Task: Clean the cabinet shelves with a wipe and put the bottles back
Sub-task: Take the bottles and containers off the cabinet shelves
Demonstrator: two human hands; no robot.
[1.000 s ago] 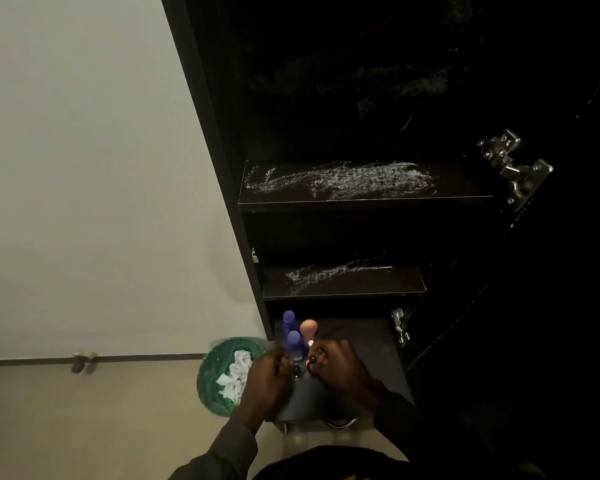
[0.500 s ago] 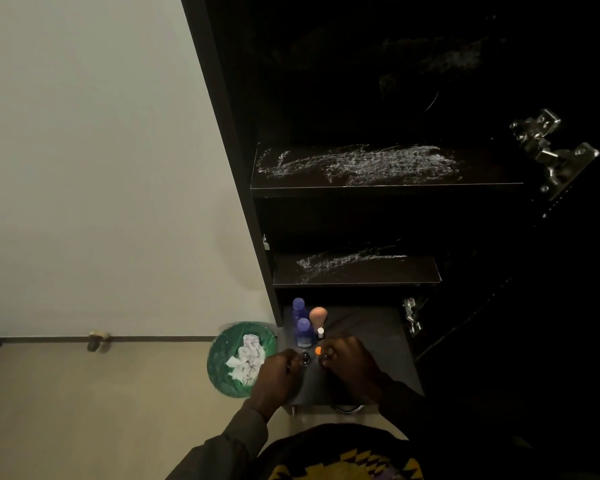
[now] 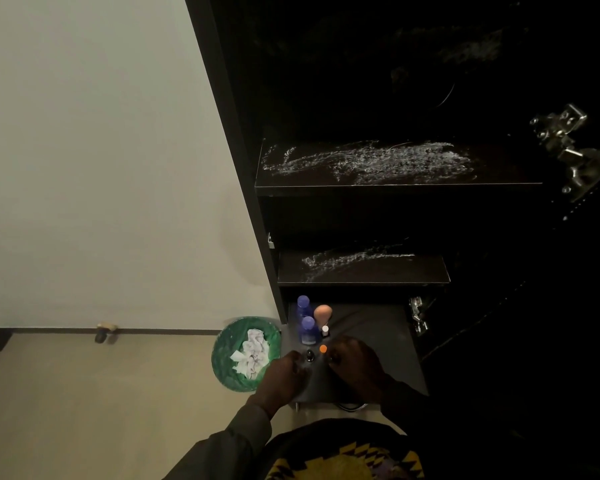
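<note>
My left hand [image 3: 284, 374] curls its fingers against a small dark bottle [image 3: 309, 355] on the grey bottom shelf [image 3: 378, 344]. My right hand [image 3: 355, 363] pinches a small orange-capped bottle [image 3: 323, 348] beside it. Behind them stand two blue bottles [image 3: 308, 330], a peach-capped bottle [image 3: 323, 312] and a tiny white-capped one [image 3: 325, 329]. The upper shelf [image 3: 395, 166] and the middle shelf [image 3: 361, 268] of the dark cabinet are bare and show white smears. The light is dim, so both grips are faint.
A green bin [image 3: 222, 362] with crumpled white wipes stands on the floor left of the cabinet. Metal hinges [image 3: 575, 150] jut out at the right, on the open door side. A pale wall fills the left; a door stop [image 3: 103, 332] sits at its base.
The view has shifted slightly, so the cabinet sits further right. Both hands have drawn a little toward me along the bottom shelf, staying at the small bottles.
</note>
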